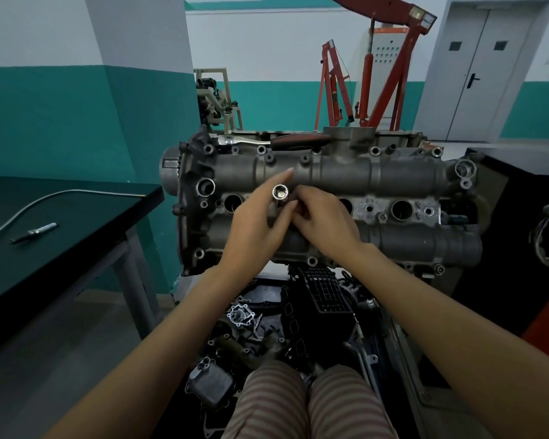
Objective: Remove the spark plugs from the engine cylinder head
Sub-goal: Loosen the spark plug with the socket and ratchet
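Note:
The grey engine cylinder head (pixel 403 172) stands in front of me with a row of round spark plug wells; open wells show at the left (pixel 232 202) and right (pixel 401 209). A shiny tubular spark plug socket (pixel 280 193) stands up over the second well, its open end facing me. My left hand (pixel 257 229) lies alongside the socket with the forefinger stretched out toward the head. My right hand (pixel 322 221) curls its fingers round the socket just below its rim. A removed spark plug (pixel 35 232) lies on the dark table at the left.
A ratchet wrench with a dark handle (pixel 286 141) lies on the far edge of the head. A dark table (pixel 86 217) with a bent metal tube (pixel 45 198) stands left. Loose engine parts (pixel 267 327) fill the floor below. A red engine hoist (pixel 384 74) stands behind.

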Motion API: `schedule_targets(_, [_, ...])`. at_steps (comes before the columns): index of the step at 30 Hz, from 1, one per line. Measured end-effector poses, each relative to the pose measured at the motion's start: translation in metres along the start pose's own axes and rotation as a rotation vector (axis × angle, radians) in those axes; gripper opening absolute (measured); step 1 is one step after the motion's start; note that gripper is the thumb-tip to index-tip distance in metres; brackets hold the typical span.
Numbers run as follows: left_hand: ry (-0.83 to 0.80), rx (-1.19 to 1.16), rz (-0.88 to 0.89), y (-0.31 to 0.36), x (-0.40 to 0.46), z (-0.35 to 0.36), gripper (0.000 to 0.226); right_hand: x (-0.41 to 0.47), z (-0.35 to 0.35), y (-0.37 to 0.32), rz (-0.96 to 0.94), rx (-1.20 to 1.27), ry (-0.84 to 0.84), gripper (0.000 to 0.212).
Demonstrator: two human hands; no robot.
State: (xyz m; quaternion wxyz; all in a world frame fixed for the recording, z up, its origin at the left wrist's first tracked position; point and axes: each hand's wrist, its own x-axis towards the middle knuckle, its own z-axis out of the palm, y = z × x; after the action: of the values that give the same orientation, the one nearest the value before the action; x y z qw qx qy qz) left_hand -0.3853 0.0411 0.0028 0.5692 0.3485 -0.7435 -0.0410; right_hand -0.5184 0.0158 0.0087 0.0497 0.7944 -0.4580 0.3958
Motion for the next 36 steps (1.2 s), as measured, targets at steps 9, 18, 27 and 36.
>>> schedule_targets(9, [0.12,0.108,-0.112,0.005,0.015,-0.001,0.037,0.0,0.0,0.0,0.087,0.043,-0.024,0.023])
schedule_targets(18, [-0.034,0.341,0.008,0.004,0.013,-0.006,0.02,-0.006,-0.002,-0.004,-0.098,-0.102,-0.023,0.018])
schedule_targets(27, [0.006,0.576,0.009,0.004,0.019,-0.011,0.052,-0.001,-0.003,-0.004,0.051,-0.001,0.024,0.02])
schedule_targets(36, [-0.11,0.517,0.248,0.0,0.022,-0.016,0.031,-0.001,0.0,-0.004,0.046,-0.082,-0.002,0.022])
